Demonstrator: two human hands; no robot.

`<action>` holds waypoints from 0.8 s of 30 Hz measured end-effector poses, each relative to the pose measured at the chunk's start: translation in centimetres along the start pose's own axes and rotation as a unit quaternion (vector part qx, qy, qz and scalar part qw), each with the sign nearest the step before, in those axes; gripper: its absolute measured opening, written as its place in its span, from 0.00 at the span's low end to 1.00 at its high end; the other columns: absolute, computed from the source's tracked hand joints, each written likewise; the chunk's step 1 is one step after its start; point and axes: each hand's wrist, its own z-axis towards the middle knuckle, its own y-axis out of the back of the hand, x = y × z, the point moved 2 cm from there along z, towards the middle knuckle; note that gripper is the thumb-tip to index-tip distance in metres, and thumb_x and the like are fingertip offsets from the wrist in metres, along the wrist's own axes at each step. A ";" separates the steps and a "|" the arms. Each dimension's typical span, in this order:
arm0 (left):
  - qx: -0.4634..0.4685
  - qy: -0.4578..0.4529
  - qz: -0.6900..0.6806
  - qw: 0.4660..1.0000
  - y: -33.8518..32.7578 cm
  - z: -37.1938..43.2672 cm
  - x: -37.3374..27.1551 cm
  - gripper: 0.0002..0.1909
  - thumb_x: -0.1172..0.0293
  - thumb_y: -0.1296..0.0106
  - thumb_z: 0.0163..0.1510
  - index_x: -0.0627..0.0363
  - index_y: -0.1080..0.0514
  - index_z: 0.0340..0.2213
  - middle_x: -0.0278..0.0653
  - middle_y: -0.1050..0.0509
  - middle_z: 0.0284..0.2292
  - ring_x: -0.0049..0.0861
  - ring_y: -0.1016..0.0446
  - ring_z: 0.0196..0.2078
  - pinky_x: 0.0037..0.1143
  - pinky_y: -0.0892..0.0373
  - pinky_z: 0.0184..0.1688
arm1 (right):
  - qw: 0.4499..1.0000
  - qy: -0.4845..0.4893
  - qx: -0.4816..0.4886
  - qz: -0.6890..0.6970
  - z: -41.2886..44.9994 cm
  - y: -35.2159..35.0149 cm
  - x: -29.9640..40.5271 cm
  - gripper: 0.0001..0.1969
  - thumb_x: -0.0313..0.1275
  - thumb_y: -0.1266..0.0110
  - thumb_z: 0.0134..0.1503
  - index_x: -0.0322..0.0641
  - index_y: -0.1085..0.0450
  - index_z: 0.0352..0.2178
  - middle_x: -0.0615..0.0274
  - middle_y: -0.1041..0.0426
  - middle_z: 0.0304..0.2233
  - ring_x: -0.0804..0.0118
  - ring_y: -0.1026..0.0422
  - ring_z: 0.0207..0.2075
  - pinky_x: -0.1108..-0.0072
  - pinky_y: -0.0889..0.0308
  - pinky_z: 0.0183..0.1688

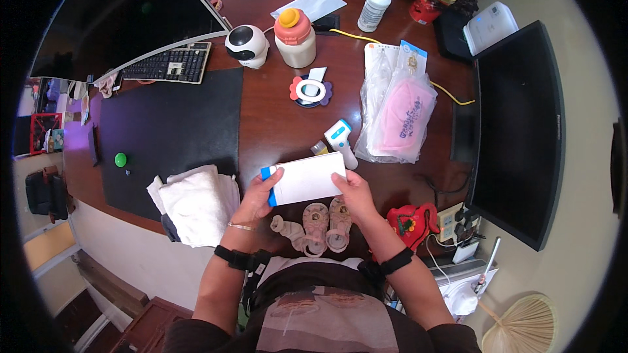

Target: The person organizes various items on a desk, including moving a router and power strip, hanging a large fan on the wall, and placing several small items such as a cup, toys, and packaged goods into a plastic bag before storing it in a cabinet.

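Note:
A flat white box with blue ends [308,179] is held level above the near edge of the desk. My left hand [257,195] grips its left end, thumb on top. My right hand [354,193] pinches the right end in the same way. Just beyond the box lies a white and blue infrared thermometer [342,141], its lower part close to the box's edge. A small clear bottle [319,148] beside it is partly hidden by the box. Below the box, a pair of pink child's sandals [315,225] rests near my body.
Folded white towels [196,206] lie at left on a black desk mat [171,132]. Plastic-bagged pink items [405,113] lie to the right, before a monitor [515,137]. Farther back stand a lidded cup [295,46], a camera [248,46] and a white bottle [374,10]. A red pouch [409,223] sits near a power strip [449,225].

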 end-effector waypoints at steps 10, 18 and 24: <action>-0.128 -0.147 0.392 0.899 6.3 4.0 -0.4 0.14 0.62 0.50 0.50 0.62 0.30 0.30 0.31 0.31 0.19 0.15 0.36 0.21 0.19 0.37 0.26 | 0.879 0.154 -0.209 -0.399 4.6 4.7 5.1 0.15 0.34 0.47 0.47 0.38 0.31 0.36 0.53 0.29 0.36 0.61 0.30 0.37 0.74 0.37 0.39; -0.186 -0.234 0.505 0.810 3.6 4.5 0.5 0.13 0.64 0.51 0.49 0.63 0.31 0.32 0.47 0.28 0.22 0.35 0.29 0.25 0.27 0.34 0.31 | 0.699 0.154 -0.460 -0.525 8.0 11.4 10.1 0.41 0.42 0.39 0.37 0.30 0.46 0.49 0.41 0.39 0.47 0.50 0.41 0.50 0.69 0.45 0.52; -0.225 -0.333 0.467 0.788 3.4 4.5 -0.5 0.16 0.72 0.49 0.47 0.63 0.34 0.39 0.47 0.29 0.30 0.37 0.29 0.31 0.27 0.34 0.38 | 0.737 0.094 -0.467 -0.479 8.6 12.3 10.8 0.39 0.41 0.37 0.35 0.29 0.43 0.46 0.43 0.35 0.43 0.50 0.36 0.45 0.69 0.42 0.48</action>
